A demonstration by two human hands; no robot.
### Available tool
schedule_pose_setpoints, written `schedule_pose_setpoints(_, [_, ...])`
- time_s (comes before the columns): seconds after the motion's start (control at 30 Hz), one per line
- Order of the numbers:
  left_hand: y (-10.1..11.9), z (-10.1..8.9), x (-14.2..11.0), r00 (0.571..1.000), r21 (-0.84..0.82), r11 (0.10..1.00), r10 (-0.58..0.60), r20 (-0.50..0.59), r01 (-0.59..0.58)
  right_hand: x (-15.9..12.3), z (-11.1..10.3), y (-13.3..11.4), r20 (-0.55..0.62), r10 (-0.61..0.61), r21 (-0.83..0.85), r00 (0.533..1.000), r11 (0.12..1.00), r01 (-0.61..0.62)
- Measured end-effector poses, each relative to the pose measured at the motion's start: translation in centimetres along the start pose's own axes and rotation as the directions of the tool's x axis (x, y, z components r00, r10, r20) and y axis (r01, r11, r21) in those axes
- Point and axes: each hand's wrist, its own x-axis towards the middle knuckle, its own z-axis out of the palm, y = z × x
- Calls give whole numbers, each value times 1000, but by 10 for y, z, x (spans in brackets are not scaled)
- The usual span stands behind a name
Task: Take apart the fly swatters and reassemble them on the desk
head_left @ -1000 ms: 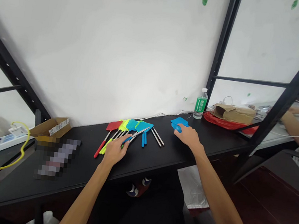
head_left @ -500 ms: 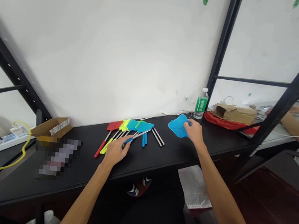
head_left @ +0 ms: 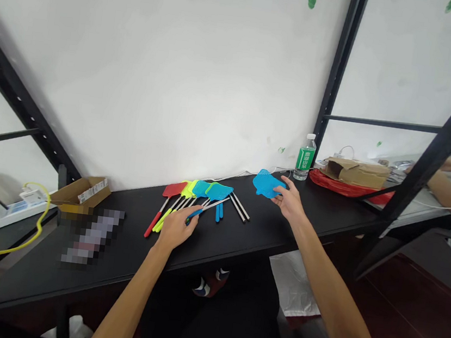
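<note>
My left hand (head_left: 177, 228) is closed round a blue handle with a thin metal rod (head_left: 218, 202) that points up and right. Off to the right, my right hand (head_left: 289, 200) pinches a loose blue fly swatter head (head_left: 267, 184) above the table. Beyond my left hand lie several fly swatters in a fan, among them a red one (head_left: 174, 190), yellow-green ones (head_left: 190, 188) and a blue one (head_left: 219, 192). Two blue handles (head_left: 219, 212) and a few bare metal rods (head_left: 240, 206) rest to the right of the fan.
A water bottle (head_left: 304, 158) stands by the wall, beside a cardboard box (head_left: 354, 172) on red plastic (head_left: 330, 183). An open carton (head_left: 82, 195) and a power strip (head_left: 10, 214) are on the left. Black metal posts (head_left: 339, 62) frame the black table (head_left: 124, 255). Another person's arm (head_left: 448, 193) shows at far right.
My right hand has turned the blue swatter head, so it looks flatter and slightly farther left; its fingers have shifted on the edge. My left hand stays nearly still with the blue handle.
</note>
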Motion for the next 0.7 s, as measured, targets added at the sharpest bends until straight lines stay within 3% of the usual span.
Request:
schedule_pose_setpoints(0.33, [2,-2,0,1000,-13,1000,-26,10,26,-16,31,21,129,28,-36,991,999,-24])
schedule_pose_setpoints(0.7, [2,-2,0,998,-11,999,-38,40,38,-22,37,24,228,43,-39,973,999,-35])
